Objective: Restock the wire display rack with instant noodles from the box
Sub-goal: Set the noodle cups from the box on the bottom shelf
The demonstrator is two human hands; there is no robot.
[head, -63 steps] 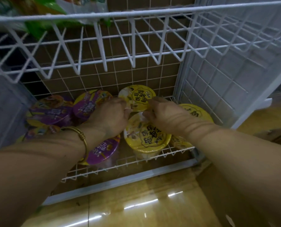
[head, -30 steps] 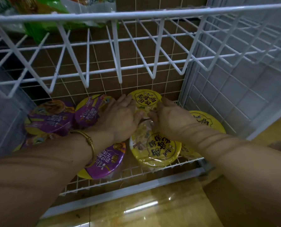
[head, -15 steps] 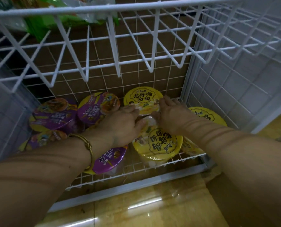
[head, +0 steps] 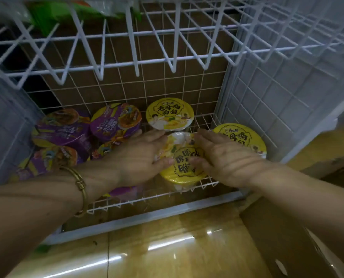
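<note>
Low on the rack (head: 147,64), at the front lip of its bottom shelf: front cup (head: 184,167), yellow, lid up, flanked by both hands. Presses on the left side with the left hand (head: 135,157), fingers nearly straight and slightly fanned, thumb laid across the lid. Mirrors that with the right hand (head: 225,157), fingers straight and close together along the right rim. Curls neither hand round the body, so probably squaring the cup into its row rather than lifting.

Judging by the glossy wrap and film lid: light, thin-walled, easily dented, slick to bare skin. Best taken round the upper wall just under the stiff rim, with a wide and gentle hold. Better not to lean on the lid's middle, likely to give. Mind the wire shelf too: small base over open gaps, easy to tip toward the low lip.

Just behind: back cup (head: 169,114), also yellow. Off to the right, by the side grid: right cup (head: 240,137). To the left, crowded and tilted against one another: purple cups (head: 115,121). On the left wrist: bracelet (head: 81,185). Down at lower right, on the shiny floor (head: 147,247): brown card, probably the box (head: 287,237).
</note>
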